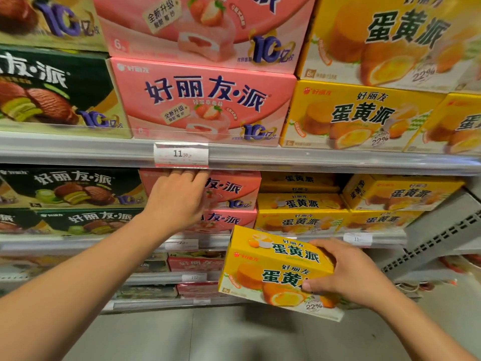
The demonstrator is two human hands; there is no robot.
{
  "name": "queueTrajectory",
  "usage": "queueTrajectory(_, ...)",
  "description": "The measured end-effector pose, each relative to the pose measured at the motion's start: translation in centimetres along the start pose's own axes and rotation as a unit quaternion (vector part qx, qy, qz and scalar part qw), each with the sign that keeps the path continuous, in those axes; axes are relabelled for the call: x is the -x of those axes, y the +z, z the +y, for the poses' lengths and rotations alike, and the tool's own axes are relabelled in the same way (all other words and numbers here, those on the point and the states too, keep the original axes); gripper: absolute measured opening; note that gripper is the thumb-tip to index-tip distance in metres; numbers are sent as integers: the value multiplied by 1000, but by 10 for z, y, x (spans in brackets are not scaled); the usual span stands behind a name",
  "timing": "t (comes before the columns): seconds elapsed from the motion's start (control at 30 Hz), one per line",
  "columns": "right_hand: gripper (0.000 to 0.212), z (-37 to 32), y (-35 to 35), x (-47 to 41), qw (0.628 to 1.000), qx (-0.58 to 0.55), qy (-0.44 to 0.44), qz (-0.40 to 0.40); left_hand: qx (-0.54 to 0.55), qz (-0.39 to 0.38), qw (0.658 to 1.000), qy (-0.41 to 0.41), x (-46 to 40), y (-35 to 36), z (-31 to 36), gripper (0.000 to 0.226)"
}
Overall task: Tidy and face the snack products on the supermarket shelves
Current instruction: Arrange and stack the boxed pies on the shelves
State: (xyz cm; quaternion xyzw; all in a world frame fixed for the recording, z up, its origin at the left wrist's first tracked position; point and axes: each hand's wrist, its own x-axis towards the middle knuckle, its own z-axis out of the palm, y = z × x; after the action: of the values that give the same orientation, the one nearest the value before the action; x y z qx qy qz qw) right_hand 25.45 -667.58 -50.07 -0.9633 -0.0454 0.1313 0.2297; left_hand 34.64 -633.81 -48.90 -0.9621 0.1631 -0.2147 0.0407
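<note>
While the right hand [346, 272] hangs out in front of the shelving with a yellow egg-yolk pie box [276, 272] clamped in it — thumb on the printed front, fingers curled over the top right edge — the left hand [177, 196] is up at the second shelf, fingers tucked in over the top of the upper pink strawberry pie box [234, 188] just under the price tag [181, 154]; looks like it's touching or pulling that box, but I can't tell if the fingers actually hook behind it, they're hidden under the shelf rail [338, 162].

My read is we're mid-facing on the pink stack, with the yellow box being a stray that needs a home; the yellow section [299, 204] right next to the pinks is kind of a mess — one yellow box on the right [400, 191] sits skewed at an angle and the top ones are set back, so that's probably where the carried box goes.

Next move I'd guess: drag the pink box flush to the shelf lip, then lift the yellow one up and right and slide it in label-forward; it needs to be turned square first since it's tilted in the grip, and there's not much headroom under the rail.

The box itself is clean, bright yellow card with cake pictures, corners look sharp, no dents I can see; held in the air, touching nothing but the hand.
</note>
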Motion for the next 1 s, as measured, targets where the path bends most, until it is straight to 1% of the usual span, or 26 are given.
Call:
queueTrajectory(0.07, 100, 10, -22, 1, 996, 73, -24, 37, 30, 44, 998, 36, 5, -2, 16, 47)
queueTrajectory(0.1, 101, 15, -34, 1, 989, 122, -38, 69, 57, 63, 995, 55, 8, -3, 27, 47)
queueTrajectory(0.2, 95, 22, -64, -3, 953, 235, -74, 176, 147, 87, 979, 112, 8, -9, 70, 47)
queueTrajectory(0.23, 92, 22, -69, -6, 941, 258, -85, 205, 154, 86, 976, 129, 5, -10, 84, 48)
queueTrajectory(0.33, 88, 22, -70, -14, 903, 304, -118, 279, 130, 61, 977, 157, -11, -14, 115, 55)
queueTrajectory(0.37, 88, 23, -69, -17, 896, 306, -124, 297, 122, 55, 978, 160, -17, -15, 121, 56)
queueTrajectory(0.43, 87, 26, -66, -23, 895, 294, -122, 314, 99, 52, 980, 167, -26, -16, 128, 55)
queueTrajectory(0.53, 86, 30, -60, -33, 900, 276, -107, 319, 59, 36, 984, 166, -32, -12, 131, 61)
queueTrajectory(0.63, 82, 33, -54, -46, 904, 279, -99, 309, 8, 20, 991, 131, -38, -5, 132, 70)
queueTrajectory(0.7, 79, 33, -56, -58, 904, 286, -107, 298, -15, 11, 994, 111, -43, -2, 131, 71)
queueTrajectory(0.77, 72, 34, -62, -71, 907, 291, -119, 281, -23, -6, 996, 85, -48, 2, 129, 72)
queueTrajectory(0.83, 67, 34, -72, -83, 915, 304, -111, 241, -34, -26, 997, 62, -52, 5, 128, 74)
queueTrajectory(0.93, 62, 36, -84, -98, 921, 323, -99, 195, -16, -41, 998, 40, -57, 9, 132, 62)
queueTrajectory(1.0, 56, 40, -89, -108, 930, 309, -104, 168, -10, -42, 999, 26, -59, 11, 136, 57)
